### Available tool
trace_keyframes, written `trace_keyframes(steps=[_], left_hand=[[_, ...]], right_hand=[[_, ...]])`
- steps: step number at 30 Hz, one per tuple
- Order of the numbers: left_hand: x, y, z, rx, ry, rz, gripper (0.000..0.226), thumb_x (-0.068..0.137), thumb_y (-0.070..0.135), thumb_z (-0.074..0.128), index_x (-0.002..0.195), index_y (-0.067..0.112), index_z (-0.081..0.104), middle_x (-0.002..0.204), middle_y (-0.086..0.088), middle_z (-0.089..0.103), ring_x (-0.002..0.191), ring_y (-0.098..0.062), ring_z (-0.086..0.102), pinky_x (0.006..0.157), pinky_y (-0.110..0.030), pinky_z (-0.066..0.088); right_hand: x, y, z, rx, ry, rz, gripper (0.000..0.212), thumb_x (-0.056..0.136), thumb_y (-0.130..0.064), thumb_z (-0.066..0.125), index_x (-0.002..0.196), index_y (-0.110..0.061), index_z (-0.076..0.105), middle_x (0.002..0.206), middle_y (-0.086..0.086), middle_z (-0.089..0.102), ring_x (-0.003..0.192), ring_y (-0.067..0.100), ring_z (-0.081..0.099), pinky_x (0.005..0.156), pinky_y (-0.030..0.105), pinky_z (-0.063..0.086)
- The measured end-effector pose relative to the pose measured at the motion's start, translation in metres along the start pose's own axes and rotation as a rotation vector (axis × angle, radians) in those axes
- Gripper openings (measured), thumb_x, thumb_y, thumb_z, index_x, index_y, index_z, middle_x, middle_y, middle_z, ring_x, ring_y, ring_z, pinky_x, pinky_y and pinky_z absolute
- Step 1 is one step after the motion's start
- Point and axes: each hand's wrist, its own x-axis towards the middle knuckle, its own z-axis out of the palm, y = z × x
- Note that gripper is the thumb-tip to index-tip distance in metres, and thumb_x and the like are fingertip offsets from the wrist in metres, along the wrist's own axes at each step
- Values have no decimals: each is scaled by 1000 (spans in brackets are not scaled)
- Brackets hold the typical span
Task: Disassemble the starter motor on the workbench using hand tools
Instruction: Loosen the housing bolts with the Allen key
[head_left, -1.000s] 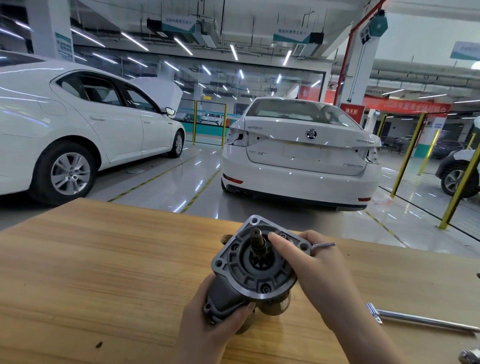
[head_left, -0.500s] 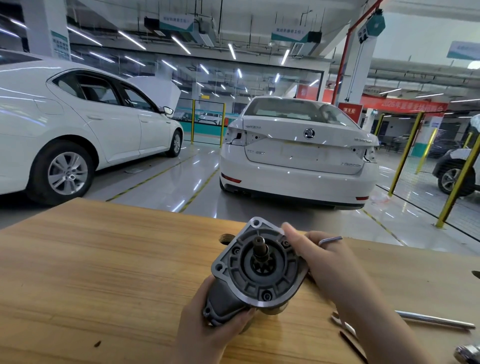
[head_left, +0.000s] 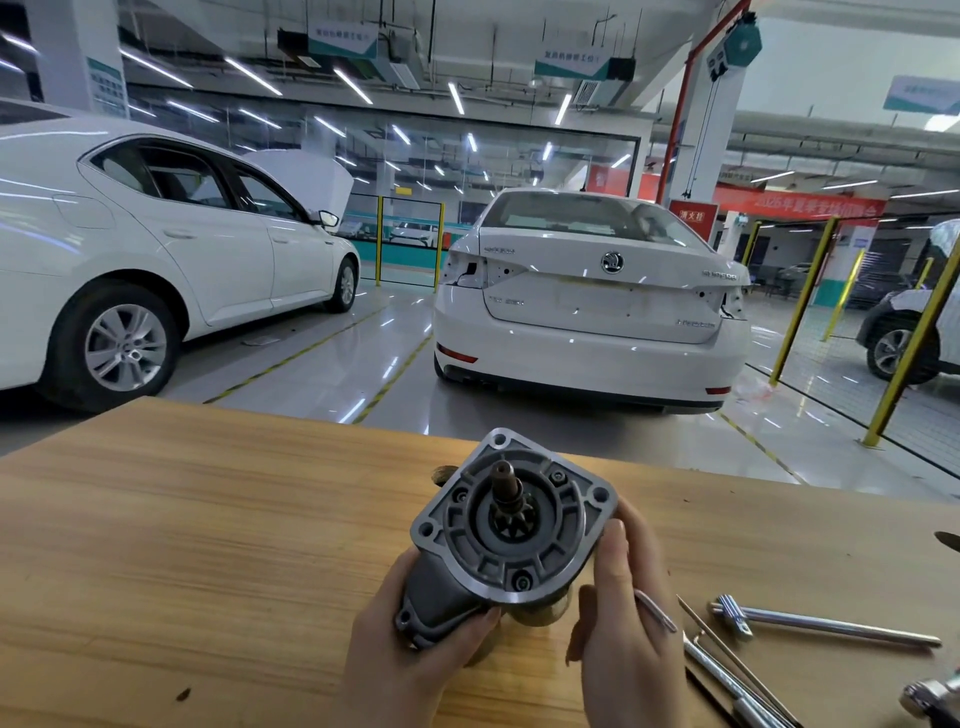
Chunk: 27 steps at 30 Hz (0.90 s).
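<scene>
Starter motor (head_left: 511, 535) held over the counter (head_left: 208, 545), pinion end up. Left hand (head_left: 415, 649) wraps the body; right hand (head_left: 623, 623) clasps the flange side. T-handle wrench (head_left: 826, 626) and thin rods (head_left: 737, 670) lie just right.

Left: white sedan (head_left: 156, 270), bonnet raised, parked side-on.
Centre: white saloon (head_left: 592, 306), rear facing the camera, tail lights missing.
Right: yellow posts (head_left: 802, 301) on the glossy floor (head_left: 322, 364).
Overhead: strip lights (head_left: 353, 85).
</scene>
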Motion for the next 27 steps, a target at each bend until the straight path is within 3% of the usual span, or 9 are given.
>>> trace_keyframes(steps=[2, 5, 8, 11, 15, 17, 20, 23, 27], left_hand=[[-1, 2, 0, 15, -14, 16, 61, 36, 22, 85, 93, 24, 64, 84, 11, 73, 71, -6, 68, 58, -11, 51], [-2, 3, 2, 28, -29, 36, 53, 43, 11, 78, 92, 23, 62, 82, 11, 73, 65, -3, 67, 54, -9, 49], [-4, 2, 1, 51, -19, 61, 54, 42, 14, 78, 91, 28, 61, 83, 17, 72, 69, 0, 66, 59, -7, 48], [-2, 1, 2, 34, -22, 60, 55, 41, 11, 80, 90, 28, 62, 84, 16, 72, 71, -1, 67, 60, -7, 49], [-2, -2, 2, -6, -45, 88, 64, 30, 28, 83, 90, 27, 61, 82, 19, 72, 71, 3, 67, 60, -7, 49], [-1, -5, 2, -30, -27, 80, 64, 29, 32, 82, 89, 28, 62, 82, 20, 72, 71, 3, 67, 60, -8, 49], [1, -9, 2, -62, -12, 61, 64, 27, 31, 81, 88, 29, 61, 80, 22, 71, 70, 3, 67, 58, -8, 49], [2, -10, 2, -74, -4, 79, 67, 25, 30, 80, 88, 29, 58, 76, 28, 69, 67, 8, 65, 56, -6, 48], [1, -8, 1, -20, -27, 123, 63, 31, 32, 81, 91, 28, 60, 83, 22, 71, 70, 5, 66, 59, -6, 48]], right_hand=[[0, -4, -1, 22, 13, 24, 34, 82, -64, 40, 98, -42, 61, 72, -6, 66, 55, 2, 53, 50, 14, 40], [5, -9, -7, -7, 28, 28, 48, 70, -64, 34, 104, -38, 58, 86, 1, 65, 69, 16, 50, 61, 26, 39], [8, -17, -11, -20, 50, 40, 46, 72, -59, 33, 100, -35, 61, 81, -1, 55, 76, 18, 47, 67, 32, 37], [13, -23, -16, -48, 2, 81, 32, 84, -47, 38, 87, -30, 66, 56, -12, 55, 57, 9, 45, 57, 27, 36], [21, -30, -21, -122, -159, 71, 8, 83, -34, 58, 86, -32, 65, 67, -17, 67, 57, -1, 59, 48, 10, 41], [22, -28, -21, -192, -200, 43, 13, 77, -34, 64, 90, -38, 65, 81, -19, 69, 76, -1, 64, 62, 14, 50], [21, -27, -17, -245, -207, 9, 21, 79, -25, 65, 92, -41, 66, 89, -20, 68, 89, 3, 63, 80, 34, 53], [20, -29, -15, -267, -222, -14, 28, 82, -19, 63, 93, -45, 64, 91, -30, 64, 91, -7, 59, 81, 23, 49], [19, -31, -14, -276, -239, 7, 30, 84, -16, 61, 96, -43, 64, 90, -23, 67, 91, -9, 58, 71, 8, 46]])
